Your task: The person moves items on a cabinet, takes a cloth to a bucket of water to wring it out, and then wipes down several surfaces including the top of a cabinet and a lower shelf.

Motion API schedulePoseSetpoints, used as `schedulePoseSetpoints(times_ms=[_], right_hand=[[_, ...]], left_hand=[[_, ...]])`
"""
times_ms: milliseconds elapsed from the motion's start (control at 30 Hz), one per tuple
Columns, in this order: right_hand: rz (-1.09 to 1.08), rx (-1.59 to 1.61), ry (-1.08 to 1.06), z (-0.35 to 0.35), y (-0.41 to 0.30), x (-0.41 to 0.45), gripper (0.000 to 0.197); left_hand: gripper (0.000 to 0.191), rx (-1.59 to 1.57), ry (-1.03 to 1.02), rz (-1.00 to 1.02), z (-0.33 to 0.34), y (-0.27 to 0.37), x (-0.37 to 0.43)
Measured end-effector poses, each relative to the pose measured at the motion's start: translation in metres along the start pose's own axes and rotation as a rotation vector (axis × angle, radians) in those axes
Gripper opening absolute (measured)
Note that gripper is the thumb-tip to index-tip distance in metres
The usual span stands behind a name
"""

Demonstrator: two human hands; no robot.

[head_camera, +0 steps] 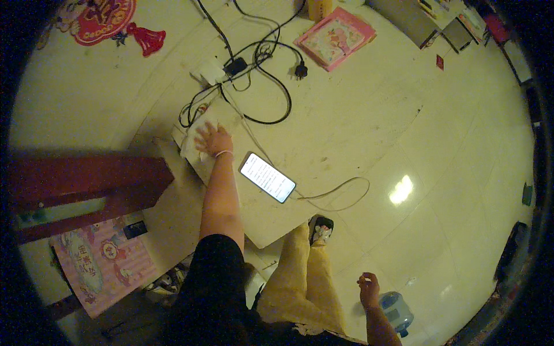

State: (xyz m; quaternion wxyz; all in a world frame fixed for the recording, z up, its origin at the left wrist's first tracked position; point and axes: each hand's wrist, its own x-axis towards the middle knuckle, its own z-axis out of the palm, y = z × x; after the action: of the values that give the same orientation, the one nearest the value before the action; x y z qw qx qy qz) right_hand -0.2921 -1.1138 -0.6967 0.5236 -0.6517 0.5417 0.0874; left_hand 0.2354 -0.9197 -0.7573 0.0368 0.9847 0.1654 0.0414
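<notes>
My left hand (214,139) lies palm down with its fingers spread on a white cloth or tissue (190,140), at the left edge of a pale tabletop (259,227). A light band circles that wrist. Right of the forearm rests a smartphone (267,177), its lit screen filled with writing. A thin pale cable (365,184) runs by the phone and makes a loop at its right. Low on the right, my right hand (369,289) hangs over the tiled floor, fingers curled. Whether it pinches something small is unclear.
Black cables with a plug (301,70) and a black adapter (236,66) tangle at the far side. Beyond lies a pink illustrated book (335,38). A dark red wooden piece (108,181) and a pink-striped album (106,264) are left. A water jug (396,313) stands right.
</notes>
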Motion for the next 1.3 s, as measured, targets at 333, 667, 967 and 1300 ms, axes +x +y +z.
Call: schedulePoseSetpoints(times_ms=[333, 667, 967, 1300], right_hand=[[-0.363, -0.069, -0.134, 0.057, -0.115, 0.065, 0.018], [-0.461, 0.091, -0.341, 0.113, -0.221, 0.078, 0.019], [-0.611, -0.116, -0.349, 0.107, -0.238, 0.062, 0.032], [-0.25, 0.813, -0.273, 0.12, -0.32, 0.102, 0.045]], left_hand=[[0.038, 0.061, 0.045, 0.87, -0.001, 0.005, 0.027], [0.038, -0.034, 0.211, 0.45, 0.015, -0.042, 0.007], [0.036, -0.895, -0.032, -0.115, -0.028, -0.113, 0.0], [0.036, -1.217, -0.607, 0.11, -0.116, 0.043, -0.152]])
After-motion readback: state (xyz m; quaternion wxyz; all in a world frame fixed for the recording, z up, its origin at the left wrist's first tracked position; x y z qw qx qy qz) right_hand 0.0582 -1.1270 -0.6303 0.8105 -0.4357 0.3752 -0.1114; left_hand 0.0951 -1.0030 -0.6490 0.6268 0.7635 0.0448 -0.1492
